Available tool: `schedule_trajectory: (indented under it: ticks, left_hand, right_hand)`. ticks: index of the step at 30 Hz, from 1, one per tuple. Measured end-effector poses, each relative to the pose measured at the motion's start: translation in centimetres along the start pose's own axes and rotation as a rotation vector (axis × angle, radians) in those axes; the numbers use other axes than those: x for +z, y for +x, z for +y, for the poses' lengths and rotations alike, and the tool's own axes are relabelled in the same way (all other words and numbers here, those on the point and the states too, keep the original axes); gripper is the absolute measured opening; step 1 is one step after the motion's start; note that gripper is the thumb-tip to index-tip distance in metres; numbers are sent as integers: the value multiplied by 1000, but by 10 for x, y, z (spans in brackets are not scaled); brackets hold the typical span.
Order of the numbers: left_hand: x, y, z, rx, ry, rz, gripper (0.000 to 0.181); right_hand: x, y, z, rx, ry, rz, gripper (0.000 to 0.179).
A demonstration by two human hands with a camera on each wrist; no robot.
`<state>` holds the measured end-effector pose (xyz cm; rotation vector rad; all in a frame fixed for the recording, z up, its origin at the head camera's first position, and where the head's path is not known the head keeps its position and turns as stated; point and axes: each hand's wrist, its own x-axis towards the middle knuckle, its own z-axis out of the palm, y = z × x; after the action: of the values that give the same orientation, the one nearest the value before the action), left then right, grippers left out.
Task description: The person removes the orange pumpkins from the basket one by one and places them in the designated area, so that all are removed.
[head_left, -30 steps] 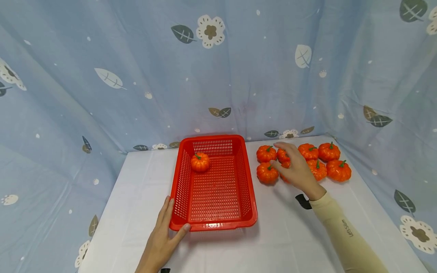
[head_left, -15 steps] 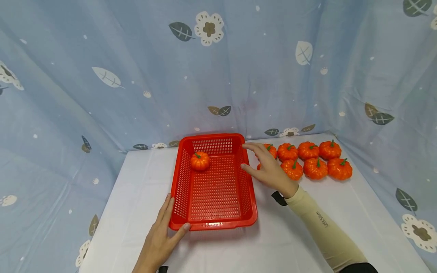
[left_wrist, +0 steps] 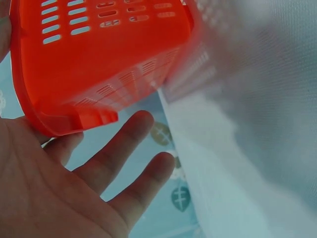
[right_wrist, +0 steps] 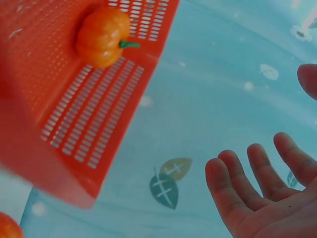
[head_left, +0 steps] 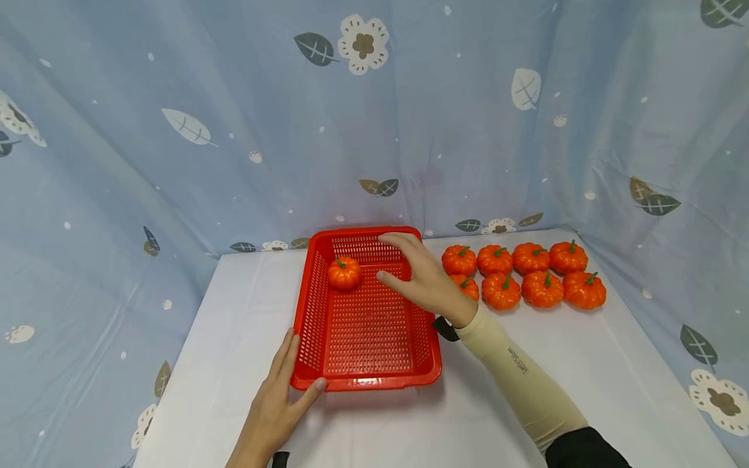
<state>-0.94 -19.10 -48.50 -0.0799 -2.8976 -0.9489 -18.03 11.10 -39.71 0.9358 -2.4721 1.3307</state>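
A red plastic basket point(head_left: 380, 383) with slotted walls sits on the white-covered table, with one small orange pumpkin point(head_left: 344, 273) inside near its back left. My left hand point(head_left: 272, 406) touches the basket's front left corner, thumb on the front rim. In the left wrist view, straight fingers point(left_wrist: 121, 148) extend past the red wall point(left_wrist: 104, 59). Above the basket's right half hovers my right hand point(head_left: 427, 279), thumb and fingers spread apart. The right wrist view shows nothing between those fingers point(right_wrist: 237, 183), apart from the pumpkin point(right_wrist: 101, 37).
Right of the basket, several orange pumpkins point(head_left: 542, 289) stand in two rows on the white tablecloth point(head_left: 503, 403). My right forearm partly covers the nearest left one point(head_left: 466, 286). A blue patterned curtain point(head_left: 263, 97) hangs behind and along the sides.
My right hand has moved left from above the pumpkin rows to over the basket, uncovering pumpkins on the right. My left hand and the basket stay in place.
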Motion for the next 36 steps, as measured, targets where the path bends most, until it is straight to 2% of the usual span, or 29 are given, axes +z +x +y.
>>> schedule_trajectory:
  ticks: [7, 13, 19, 30, 36]
  left_hand:
    - [-2, 0, -1, -24, -3, -12, 94]
    - [-2, 0, -1, -16, -15, -1, 94]
    - [-1, 0, -1, -20, -17, -12, 94]
    - [-1, 1, -2, -16, -16, -12, 94]
    - [0, 1, -2, -26, -9, -16, 94]
  right_hand:
    - [12, 16, -10, -14, 10, -16, 63]
    - [23, 31, -14, -1, 34, -13, 62]
    - [35, 48, -8, 67, 69, -41, 60]
    - [59, 74, 0, 180, 50, -58, 66]
    - [75, 80, 14, 230, 57, -21, 61]
